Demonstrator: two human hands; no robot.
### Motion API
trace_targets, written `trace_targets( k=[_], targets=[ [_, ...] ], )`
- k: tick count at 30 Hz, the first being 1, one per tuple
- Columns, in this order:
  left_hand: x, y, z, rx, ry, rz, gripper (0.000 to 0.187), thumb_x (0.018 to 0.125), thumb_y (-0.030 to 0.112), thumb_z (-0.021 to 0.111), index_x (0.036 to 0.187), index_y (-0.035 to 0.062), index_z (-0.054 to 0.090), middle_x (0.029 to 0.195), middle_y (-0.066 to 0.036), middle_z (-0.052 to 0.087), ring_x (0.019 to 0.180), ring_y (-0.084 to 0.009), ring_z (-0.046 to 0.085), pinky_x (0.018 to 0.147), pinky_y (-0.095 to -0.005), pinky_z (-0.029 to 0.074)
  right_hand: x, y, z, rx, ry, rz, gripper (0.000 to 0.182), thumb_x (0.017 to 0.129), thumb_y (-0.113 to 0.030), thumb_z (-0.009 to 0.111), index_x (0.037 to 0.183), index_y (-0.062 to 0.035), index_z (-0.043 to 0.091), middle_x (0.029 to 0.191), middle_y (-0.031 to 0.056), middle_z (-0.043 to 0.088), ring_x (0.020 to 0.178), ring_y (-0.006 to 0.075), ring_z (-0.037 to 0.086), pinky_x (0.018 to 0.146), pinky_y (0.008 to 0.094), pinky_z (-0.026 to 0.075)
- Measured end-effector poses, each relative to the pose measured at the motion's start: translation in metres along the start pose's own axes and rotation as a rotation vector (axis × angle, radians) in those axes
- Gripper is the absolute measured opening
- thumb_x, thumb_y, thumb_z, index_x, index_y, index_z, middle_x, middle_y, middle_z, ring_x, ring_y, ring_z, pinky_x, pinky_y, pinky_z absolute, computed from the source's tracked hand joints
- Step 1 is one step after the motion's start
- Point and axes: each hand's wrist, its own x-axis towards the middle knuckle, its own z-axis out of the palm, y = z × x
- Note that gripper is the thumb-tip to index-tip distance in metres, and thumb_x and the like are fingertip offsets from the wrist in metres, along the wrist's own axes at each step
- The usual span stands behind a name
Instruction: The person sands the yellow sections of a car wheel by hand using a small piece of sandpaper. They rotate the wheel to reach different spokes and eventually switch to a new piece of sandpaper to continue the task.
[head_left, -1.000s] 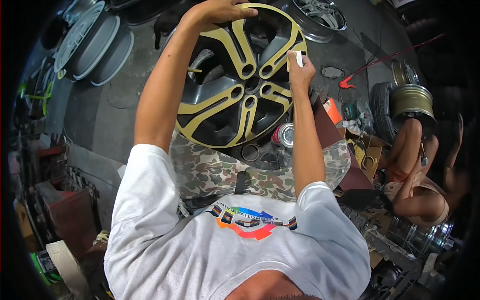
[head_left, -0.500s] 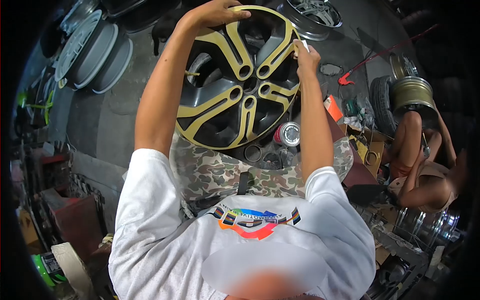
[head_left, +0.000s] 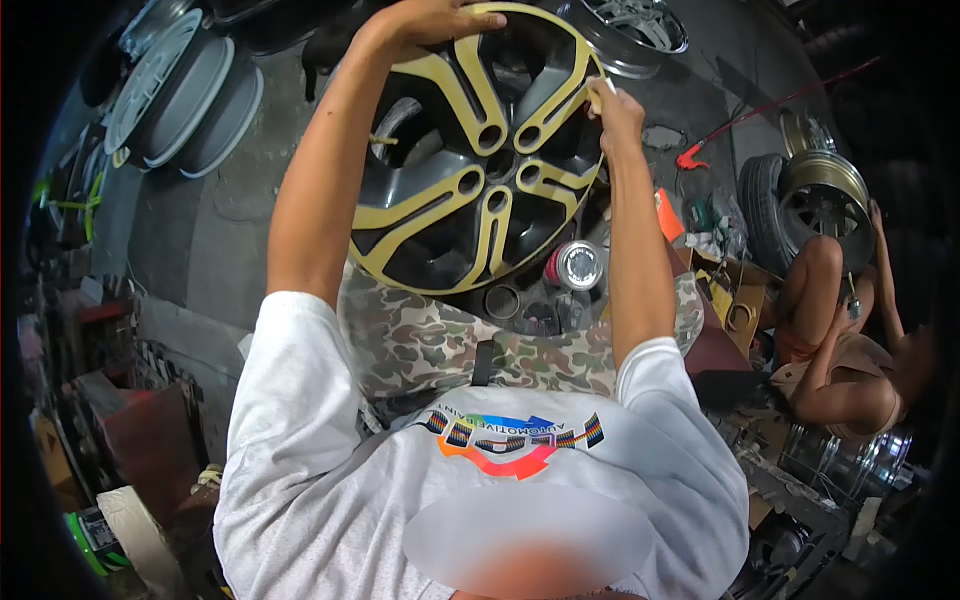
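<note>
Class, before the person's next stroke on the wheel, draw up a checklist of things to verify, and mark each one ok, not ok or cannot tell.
1. Left hand grips the wheel rim at the top: ok.
2. Right hand holds the small white pad: ok.
3. Pad touching the right rim: ok.
4. Wheel propped against the lap: ok.
5. Can clear of the wheel: cannot tell.
6. Co-worker apart from the wheel: ok.

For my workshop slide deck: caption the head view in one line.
Left hand grips the top of a gold-and-black alloy wheel while the right hand presses a small white piece to its rim.
</note>
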Motion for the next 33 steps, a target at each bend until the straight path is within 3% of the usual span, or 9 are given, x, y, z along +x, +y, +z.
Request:
trace_targets(
  k=[1, 5, 7, 10, 13, 17, 23, 25, 33],
  targets=[
    [0.003, 0.004, -0.004, 0.149, -0.023, -0.033, 0.044, 0.098, 0.036, 0.069, 0.122, -0.0012, 0.069, 0.101, -0.013, 0.073, 0.094, -0.021, 0.064, 0.083, -0.0366, 0.052, -0.001, 0.009, -0.006, 0.018, -0.013, -0.03, 0.028, 0.079, -0.017, 0.084, 0.088, 0.0061, 0.071, 0.077, 0.009, 0.068, 0.057, 0.0144, 0.061, 0.048, 0.0274, 0.047],
    [0.002, 0.0, -0.001, -0.01, -0.033, -0.05, 0.043, 0.098, 0.037, 0.069, 0.118, -0.0006, 0.071, 0.097, -0.011, 0.073, 0.091, -0.0193, 0.063, 0.081, -0.0363, 0.051, -0.01, -0.004, 0.0, -0.021, 0.067, -0.019, 0.029, 0.079, -0.018, 0.085, 0.089, 0.0055, 0.072, 0.077, 0.0078, 0.068, 0.057, 0.0133, 0.06, 0.048, 0.0281, 0.046],
    [0.004, 0.004, -0.003, 0.076, -0.017, -0.015, 0.04, 0.099, 0.035, 0.069, 0.118, -0.0007, 0.071, 0.096, -0.01, 0.072, 0.09, -0.0181, 0.062, 0.081, -0.0359, 0.051, -0.007, 0.004, -0.003, 0.004, 0.039, 0.005, 0.03, 0.079, -0.019, 0.085, 0.089, 0.0051, 0.072, 0.078, 0.0076, 0.069, 0.057, 0.0129, 0.06, 0.049, 0.028, 0.046],
    [0.007, -0.001, 0.002, -0.084, -0.065, -0.066, 0.039, 0.1, 0.031, 0.068, 0.122, -0.0012, 0.07, 0.098, -0.01, 0.072, 0.092, -0.0182, 0.062, 0.084, -0.0353, 0.051, -0.006, 0.003, -0.005, 0.018, -0.003, -0.015, 0.03, 0.077, -0.02, 0.086, 0.087, 0.0037, 0.072, 0.078, 0.0071, 0.069, 0.058, 0.0131, 0.061, 0.05, 0.0267, 0.046],
    [0.005, -0.004, 0.001, -0.088, -0.044, -0.047, 0.04, 0.1, 0.033, 0.069, 0.121, -0.001, 0.07, 0.099, -0.011, 0.072, 0.094, -0.0184, 0.062, 0.084, -0.0356, 0.051, -0.003, -0.003, -0.002, -0.009, 0.072, -0.017, 0.031, 0.077, -0.02, 0.086, 0.088, 0.0052, 0.071, 0.08, 0.0081, 0.07, 0.06, 0.0139, 0.063, 0.05, 0.0271, 0.046],
    [0.003, 0.0, 0.001, -0.02, -0.029, -0.027, 0.041, 0.099, 0.034, 0.069, 0.121, -0.0012, 0.07, 0.1, -0.011, 0.072, 0.094, -0.0186, 0.062, 0.083, -0.0362, 0.051, -0.025, -0.004, 0.003, -0.04, 0.005, -0.019, 0.032, 0.078, -0.021, 0.086, 0.093, 0.0052, 0.073, 0.082, 0.0072, 0.071, 0.064, 0.0128, 0.063, 0.052, 0.0272, 0.047],
    [0.004, -0.002, -0.004, 0.071, -0.04, 0.01, 0.041, 0.099, 0.033, 0.068, 0.124, -0.0008, 0.069, 0.103, -0.01, 0.072, 0.096, -0.0184, 0.062, 0.085, -0.0343, 0.051, -0.023, 0.001, -0.001, -0.166, 0.04, -0.153, 0.031, 0.08, -0.025, 0.085, 0.086, 0.0035, 0.074, 0.078, 0.0072, 0.071, 0.065, 0.0137, 0.063, 0.06, 0.0302, 0.049],
    [0.003, -0.002, -0.001, -0.018, -0.046, -0.003, 0.041, 0.1, 0.033, 0.068, 0.122, -0.0009, 0.07, 0.101, -0.01, 0.072, 0.095, -0.0178, 0.062, 0.084, -0.0339, 0.051, -0.037, 0.025, 0.0, -0.332, 0.079, -0.309, 0.038, 0.079, -0.033, 0.084, 0.086, 0.0032, 0.076, 0.073, 0.0099, 0.071, 0.067, 0.0169, 0.065, 0.066, 0.0361, 0.052],
    [-0.001, 0.009, 0.001, -0.056, -0.045, -0.086, 0.041, 0.099, 0.033, 0.069, 0.119, -0.0027, 0.069, 0.098, -0.009, 0.069, 0.092, -0.0179, 0.059, 0.08, -0.035, 0.05, -0.032, 0.012, 0.008, -0.229, 0.145, -0.337, 0.042, 0.079, -0.038, 0.083, 0.085, 0.0028, 0.075, 0.073, 0.0124, 0.073, 0.066, 0.0198, 0.065, 0.066, 0.0395, 0.051]
  ],
)
